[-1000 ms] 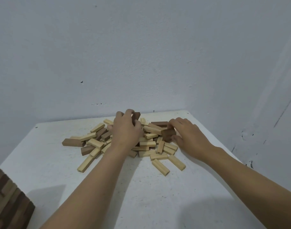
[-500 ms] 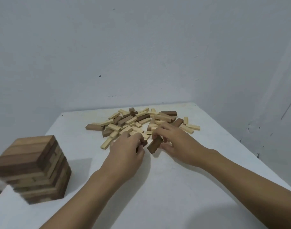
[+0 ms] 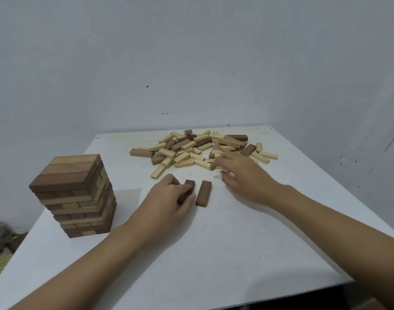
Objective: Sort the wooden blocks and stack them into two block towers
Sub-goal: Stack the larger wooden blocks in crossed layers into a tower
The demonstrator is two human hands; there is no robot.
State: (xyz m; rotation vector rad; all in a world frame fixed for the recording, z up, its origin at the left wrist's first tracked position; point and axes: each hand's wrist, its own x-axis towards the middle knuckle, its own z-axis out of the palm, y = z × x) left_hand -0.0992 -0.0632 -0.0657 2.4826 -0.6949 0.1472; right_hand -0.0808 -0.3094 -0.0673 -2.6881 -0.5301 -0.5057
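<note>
Nearest the camera, both bare forearms reach out over the white table. The left hand curls its fingers and thumb round a dark brown block that rests flat on the tabletop. Just beside it, parallel and a little apart, lies a second dark brown block, with no hand on it. These two look like the start of a row, perhaps the bottom layer of a new stack, but that is only a reading.

A little further out, the right hand lies low with loosely spread fingers at the near edge of the loose pile. It holds nothing I can see. Whether the fingertips touch a pale block, I cannot tell.

At the left, well apart from the hands, one block tower stands upright, many layers of brown and tan blocks, its top layer complete.

So roughly half looks done: one tower is built and the other is barely begun. The pile beyond is unsorted, mostly slim pale blocks with several dark brown ones lying among and over them, all yet to be pulled apart and stacked.

No box, tray or other container shows; blocks and tower sit straight on the table, which runs up to a plain grey wall.
</note>
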